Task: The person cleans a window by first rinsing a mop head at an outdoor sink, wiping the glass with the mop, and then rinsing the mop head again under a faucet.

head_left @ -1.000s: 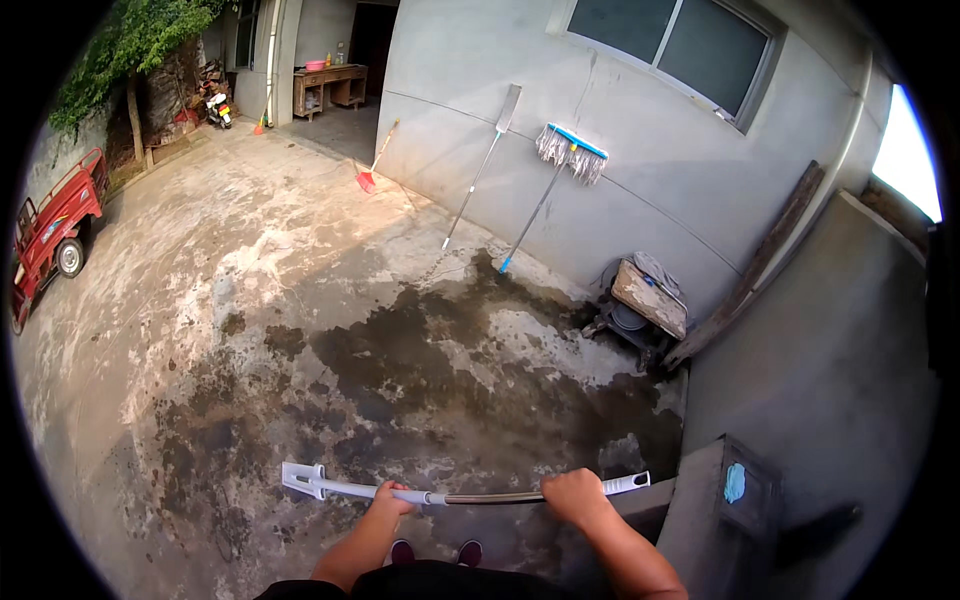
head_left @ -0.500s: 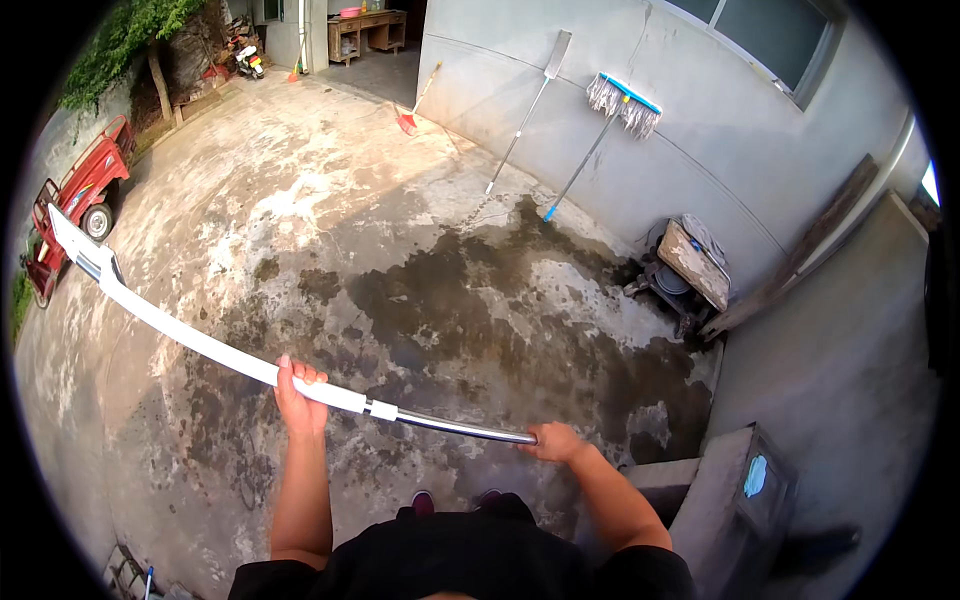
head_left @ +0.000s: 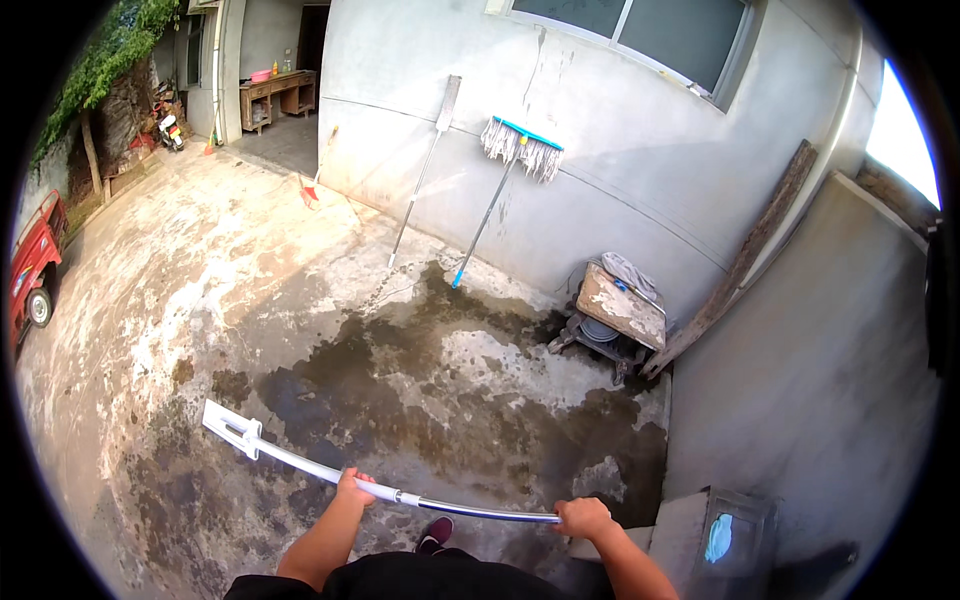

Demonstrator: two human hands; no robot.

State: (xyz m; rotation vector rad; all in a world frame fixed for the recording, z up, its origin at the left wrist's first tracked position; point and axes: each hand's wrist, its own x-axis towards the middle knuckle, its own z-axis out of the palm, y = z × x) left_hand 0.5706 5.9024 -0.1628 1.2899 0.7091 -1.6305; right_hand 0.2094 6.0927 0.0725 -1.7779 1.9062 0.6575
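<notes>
A long pole [head_left: 300,461], white on its left part and shiny metal on its right, lies across in front of me, held with both hands. It carries a flat white head [head_left: 226,422] with a slotted bracket, like a flat mop's; no pad shows on it. My left hand [head_left: 356,487] is closed round the white part, just left of a white collar. At the metal end, my right hand [head_left: 583,518] wraps its fingers round the tip. The head points left over the concrete ground; whether it touches the ground I cannot tell.
A flat mop [head_left: 425,165] and a blue-topped string mop [head_left: 521,150] lean on the grey wall. A low wooden-topped stand [head_left: 620,306] is to the right. A block with a blue cloth [head_left: 719,538] stands near right. Wet patches [head_left: 400,370] darken the concrete. A red cart [head_left: 36,262] stands left.
The pole's flat head has swung down and toward me, with my left hand moving nearer my body. My view has turned right, and one shoe shows ahead of my body.
</notes>
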